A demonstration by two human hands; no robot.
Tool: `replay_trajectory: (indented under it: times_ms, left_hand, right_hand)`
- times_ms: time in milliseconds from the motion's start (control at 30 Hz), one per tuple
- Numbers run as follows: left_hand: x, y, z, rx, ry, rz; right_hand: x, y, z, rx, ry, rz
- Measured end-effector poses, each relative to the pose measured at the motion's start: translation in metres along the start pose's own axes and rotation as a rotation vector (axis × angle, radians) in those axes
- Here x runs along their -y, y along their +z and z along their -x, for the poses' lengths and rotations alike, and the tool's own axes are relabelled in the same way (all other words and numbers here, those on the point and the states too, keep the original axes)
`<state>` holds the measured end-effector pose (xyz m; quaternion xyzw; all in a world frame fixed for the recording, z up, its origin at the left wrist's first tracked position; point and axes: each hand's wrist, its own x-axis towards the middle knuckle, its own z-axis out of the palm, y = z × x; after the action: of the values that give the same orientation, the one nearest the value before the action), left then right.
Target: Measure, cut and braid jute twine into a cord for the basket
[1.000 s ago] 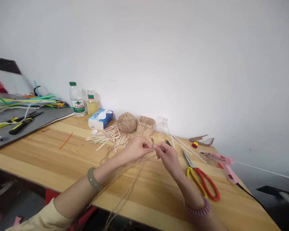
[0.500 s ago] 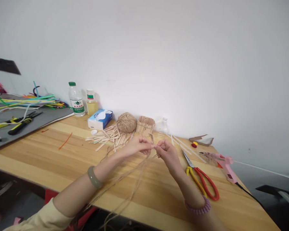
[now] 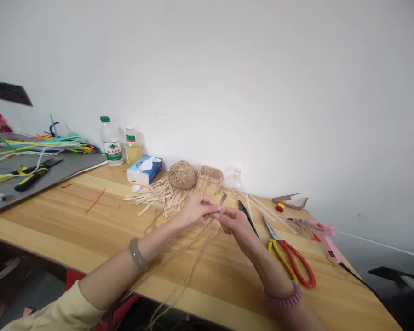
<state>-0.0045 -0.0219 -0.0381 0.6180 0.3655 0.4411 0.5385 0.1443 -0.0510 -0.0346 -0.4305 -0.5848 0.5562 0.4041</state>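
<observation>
Over the middle of the table, my left hand [image 3: 199, 209] and my right hand [image 3: 235, 224] meet, fingertips pinched together on jute twine [image 3: 200, 250]. A short braided end of the twine sticks up beyond the fingers, and several loose strands trail down toward me and over the table's front edge. The exact grip of the fingertips is partly hidden. Behind my hands sit a ball of twine [image 3: 182, 175] and a small basket-like holder made of craft sticks [image 3: 209, 180]. A pile of loose craft sticks [image 3: 158, 193] lies left of them.
Right of my hands lie a black cutter [image 3: 247, 215], red-and-yellow scissors [image 3: 290, 257] and a pink glue gun [image 3: 326, 234]. A tissue pack [image 3: 145, 170] and a water bottle [image 3: 111, 142] stand at the back left. Pliers [image 3: 34, 177] and pipe cleaners [image 3: 51, 146] lie on a grey mat.
My right hand has turned and drawn in against the left fingertips. The braided end now tilts right, and the black cutter, hidden before, shows beside my right hand.
</observation>
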Motion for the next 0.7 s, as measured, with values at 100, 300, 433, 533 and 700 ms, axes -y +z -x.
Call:
replay_trajectory:
  times_ms: [100, 300, 433, 533, 700]
  left_hand:
    - [0.000, 0.001, 0.001, 0.005, -0.003, 0.019]
    - [-0.004, -0.001, 0.002, 0.031, -0.034, 0.060]
    - [-0.007, -0.002, 0.004, 0.035, -0.045, 0.095]
    - [-0.006, -0.004, 0.003, 0.074, -0.100, 0.143]
    - [-0.005, -0.011, 0.000, 0.224, -0.151, 0.122]
  right_hand:
    - [-0.004, 0.000, -0.003, -0.015, 0.027, 0.000]
    - [-0.002, -0.006, -0.005, 0.032, 0.076, 0.006]
    - [0.001, -0.010, -0.005, 0.060, 0.075, 0.046]
    - [0.003, -0.012, -0.004, 0.062, 0.054, 0.094]
    - [0.007, -0.012, -0.001, 0.041, 0.014, 0.149]
